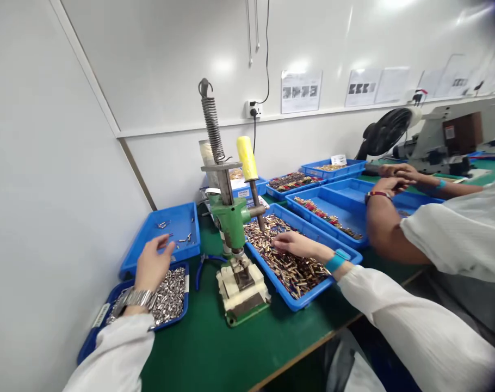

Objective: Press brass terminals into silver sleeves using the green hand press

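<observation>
Table: a green worktop [182, 356] runs along pale wall panels [174, 60], its front edge light brown.
Press: a green hand press [233, 220] with a tall spring and a yellow-wrapped handle [246, 155] stands upright; blue-handled pliers [199, 270] lie just left of its base.
Left side: the left hand [154, 264] is above a small blue tray [185, 307] of silvery pieces [169, 296], near a larger blue tray [182, 218] behind; its fingers curl, but I cannot tell whether they grip anything.
Right side: the right hand [294, 243] is over a long blue tray [272, 280] of brass-coloured pieces [300, 272], fingertips down at them; whether any is pinched, I cannot tell.
Beyond: more blue trays [347, 209], some with red-and-gold parts [327, 216].
Neighbour: another person's hands [398, 175] are close together at far right.
Wall: printed sheets [300, 91] and a socket [253, 110]; a black fan [388, 130] stands farther right.
</observation>
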Available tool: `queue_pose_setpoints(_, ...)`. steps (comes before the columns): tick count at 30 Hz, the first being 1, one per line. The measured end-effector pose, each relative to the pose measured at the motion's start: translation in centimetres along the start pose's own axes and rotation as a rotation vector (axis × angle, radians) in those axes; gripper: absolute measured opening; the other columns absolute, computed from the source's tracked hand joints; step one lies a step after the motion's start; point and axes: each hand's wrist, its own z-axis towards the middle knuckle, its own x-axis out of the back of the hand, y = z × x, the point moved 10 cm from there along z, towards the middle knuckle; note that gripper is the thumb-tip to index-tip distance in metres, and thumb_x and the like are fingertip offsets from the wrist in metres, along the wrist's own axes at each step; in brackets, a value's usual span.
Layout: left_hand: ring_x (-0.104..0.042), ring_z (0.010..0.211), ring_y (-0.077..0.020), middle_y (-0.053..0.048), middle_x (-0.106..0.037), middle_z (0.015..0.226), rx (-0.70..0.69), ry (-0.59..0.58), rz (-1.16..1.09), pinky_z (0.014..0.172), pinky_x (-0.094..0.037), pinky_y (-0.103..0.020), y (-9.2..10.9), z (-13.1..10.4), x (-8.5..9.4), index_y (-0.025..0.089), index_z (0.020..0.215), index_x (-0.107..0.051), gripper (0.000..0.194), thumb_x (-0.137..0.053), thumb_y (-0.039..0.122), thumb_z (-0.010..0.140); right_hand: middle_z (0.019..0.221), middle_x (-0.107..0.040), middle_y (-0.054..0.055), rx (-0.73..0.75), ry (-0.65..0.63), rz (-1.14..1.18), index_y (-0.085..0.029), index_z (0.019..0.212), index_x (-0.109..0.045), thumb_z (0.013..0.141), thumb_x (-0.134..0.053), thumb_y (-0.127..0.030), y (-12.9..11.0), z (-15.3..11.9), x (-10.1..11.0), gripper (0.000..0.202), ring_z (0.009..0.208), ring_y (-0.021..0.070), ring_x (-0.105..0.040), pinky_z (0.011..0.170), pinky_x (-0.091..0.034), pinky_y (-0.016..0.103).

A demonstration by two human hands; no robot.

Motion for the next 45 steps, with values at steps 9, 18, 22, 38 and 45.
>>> queue_pose_setpoints(9, -0.060, 0.105, -0.0299, -0.010, -0.069, 0.109, -0.179, -0.402, 0.354, 0.098, -0.044, -0.045, -6.5, -5.2, -3.8, 0.021, 0.104, -0.071, 0.040, -0.046, 0.046, 0.085, 0.102, -0.071, 0.012, 0.094, -0.042, -0.415, -0.016, 0.104, -0.068, 0.095, -0.046, -0.035, -1.6, 0.2, -2.2, 0.030, 0.092, 0.0238, -0.064, 0.085, -0.049, 0.035)
queue_pose_setpoints(18, -0.053, 0.093, -0.0278, -0.009, -0.066, 0.093, -0.223, -0.345, 0.488, 0.080, -0.039, -0.039, -4.2, -5.8, -4.1, 0.020, 0.083, -0.062, 0.020, -0.045, 0.025, 0.091, 0.126, -0.062, 0.016, -0.043, -0.141, -0.611, -0.024, 0.130, -0.065, 0.082, -0.066, -0.046, 1.3, 2.8, -2.2, 0.053, 0.110, 0.0321, -0.064, 0.096, -0.050, 0.042)
queue_pose_setpoints(22, -0.052, 0.095, -0.0281, -0.009, -0.065, 0.093, -0.225, -0.352, 0.434, 0.081, -0.039, -0.039, -4.7, -6.0, -3.5, 0.021, 0.082, -0.061, 0.019, -0.048, 0.031, 0.092, 0.108, -0.071, 0.010, 0.046, -0.096, -0.697, -0.026, 0.107, -0.074, 0.087, -0.060, -0.035, -0.4, 3.0, -3.1, 0.026, 0.097, 0.0275, -0.068, 0.084, -0.050, 0.034)
queue_pose_setpoints(38, -0.066, 0.088, -0.0209, -0.004, -0.072, 0.091, -0.093, -0.187, -0.293, 0.085, -0.048, -0.035, 4.9, -4.7, -5.2, 0.023, 0.086, -0.063, 0.013, -0.059, 0.034, 0.082, 0.064, -0.066, 0.003, -0.050, 0.253, -0.276, -0.022, 0.079, -0.057, 0.091, -0.048, -0.045, 1.7, 2.4, 1.5, 0.028, 0.060, 0.0191, -0.060, 0.059, -0.041, 0.028)
queue_pose_setpoints(45, -0.066, 0.071, -0.0181, -0.001, -0.074, 0.073, -0.035, -0.304, -0.306, 0.070, -0.042, -0.029, 6.4, -7.8, -9.3, 0.023, 0.079, -0.063, 0.014, -0.053, 0.028, 0.087, 0.093, -0.071, 0.004, 0.033, 0.048, -0.703, -0.023, 0.088, -0.063, 0.083, -0.051, -0.012, 1.4, 2.0, -1.7, 0.017, 0.082, 0.0202, -0.067, 0.067, -0.040, 0.028)
